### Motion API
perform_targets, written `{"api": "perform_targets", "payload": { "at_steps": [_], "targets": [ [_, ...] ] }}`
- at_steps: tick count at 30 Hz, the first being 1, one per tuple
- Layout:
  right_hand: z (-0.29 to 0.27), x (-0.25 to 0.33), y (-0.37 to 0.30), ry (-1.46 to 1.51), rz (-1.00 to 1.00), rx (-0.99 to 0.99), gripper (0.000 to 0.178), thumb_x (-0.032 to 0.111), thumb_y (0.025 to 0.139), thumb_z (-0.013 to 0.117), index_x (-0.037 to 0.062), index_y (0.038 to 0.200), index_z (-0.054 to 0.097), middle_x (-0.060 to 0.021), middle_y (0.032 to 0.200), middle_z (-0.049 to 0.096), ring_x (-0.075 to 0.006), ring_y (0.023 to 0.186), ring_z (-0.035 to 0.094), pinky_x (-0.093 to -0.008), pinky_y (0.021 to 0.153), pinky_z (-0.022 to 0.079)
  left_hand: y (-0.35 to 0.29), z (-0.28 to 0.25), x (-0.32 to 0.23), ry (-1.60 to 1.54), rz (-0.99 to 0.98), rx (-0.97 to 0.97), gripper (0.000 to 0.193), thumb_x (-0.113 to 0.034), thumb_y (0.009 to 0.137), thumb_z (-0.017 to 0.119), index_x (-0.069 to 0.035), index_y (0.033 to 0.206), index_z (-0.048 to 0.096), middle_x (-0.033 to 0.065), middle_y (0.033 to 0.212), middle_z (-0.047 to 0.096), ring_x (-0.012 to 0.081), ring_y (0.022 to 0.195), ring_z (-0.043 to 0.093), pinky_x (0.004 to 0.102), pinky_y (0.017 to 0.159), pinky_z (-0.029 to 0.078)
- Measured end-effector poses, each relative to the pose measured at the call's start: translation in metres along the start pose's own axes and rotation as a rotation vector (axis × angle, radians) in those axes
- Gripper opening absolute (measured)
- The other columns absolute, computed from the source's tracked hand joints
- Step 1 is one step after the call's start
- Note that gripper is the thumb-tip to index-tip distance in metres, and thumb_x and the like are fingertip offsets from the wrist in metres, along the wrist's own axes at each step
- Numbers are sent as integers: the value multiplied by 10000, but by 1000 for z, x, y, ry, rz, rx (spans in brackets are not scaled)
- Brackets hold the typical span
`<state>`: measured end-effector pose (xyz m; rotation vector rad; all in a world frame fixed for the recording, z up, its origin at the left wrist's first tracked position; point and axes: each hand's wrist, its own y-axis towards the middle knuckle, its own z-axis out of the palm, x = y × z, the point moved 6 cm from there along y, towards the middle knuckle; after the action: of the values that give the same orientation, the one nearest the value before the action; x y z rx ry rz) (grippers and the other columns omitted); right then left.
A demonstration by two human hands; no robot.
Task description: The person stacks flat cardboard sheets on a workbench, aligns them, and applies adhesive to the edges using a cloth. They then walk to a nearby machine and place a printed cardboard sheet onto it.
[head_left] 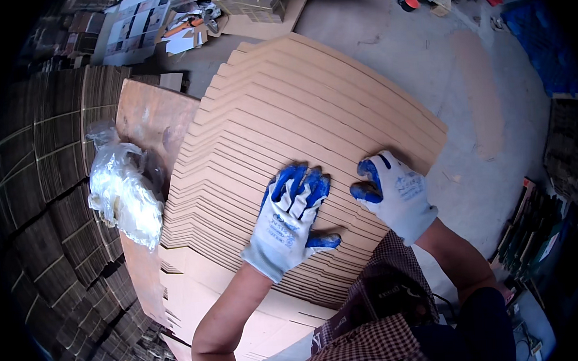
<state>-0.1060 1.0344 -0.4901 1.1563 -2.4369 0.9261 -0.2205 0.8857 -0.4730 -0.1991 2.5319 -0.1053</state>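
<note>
Overlapping sheets of brown cardboard (279, 115) lie fanned out before me, their edges forming stepped rows. My left hand (288, 223), in a white and blue coated work glove, rests flat on the lower middle of the sheets. Its fingers point away from me and its thumb sticks out to the right. Near the right edge of the fan is my right hand (397, 191), gloved the same way. Its thumb and forefinger are bent but apart, with no object visible between them; the other fingers are partly hidden. Beneath the fan's near end is more flat cardboard (243, 307).
Crumpled clear plastic wrap (126, 189) lies on a wooden board (145, 113) left of the fan. Strapped cardboard bundles (51, 140) are stacked along the left. A red-and-black round object (409, 3) sits on the grey floor (455, 106). Blue material (543, 46) is at far right.
</note>
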Motion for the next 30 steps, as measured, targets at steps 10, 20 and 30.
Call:
{"api": "perform_targets", "payload": {
  "at_steps": [10,20,30],
  "targets": [
    [-1,3,0,-58,29,17,374,373,854,741,123,1098,609,-87,1081,608,-279,980,655,-419,817,547,-8,3,3,26,9,69,982,-685,788,651,-55,1500,407,137,1566,363,365,1443,345,499,1191,262],
    [8,-5,2,20,58,45,410,376,843,760,102,1107,606,-92,1091,629,-284,960,665,-410,807,544,-19,5,4,28,-4,40,997,-685,767,669,-45,1490,420,148,1544,392,367,1435,357,501,1191,262],
    [5,16,-7,-117,-27,27,511,416,826,768,71,1165,604,-115,1136,604,-279,1017,642,-403,838,538,-22,4,4,14,4,4,978,-678,775,668,-61,1491,418,140,1551,376,368,1427,359,505,1183,271]
  ]
}}
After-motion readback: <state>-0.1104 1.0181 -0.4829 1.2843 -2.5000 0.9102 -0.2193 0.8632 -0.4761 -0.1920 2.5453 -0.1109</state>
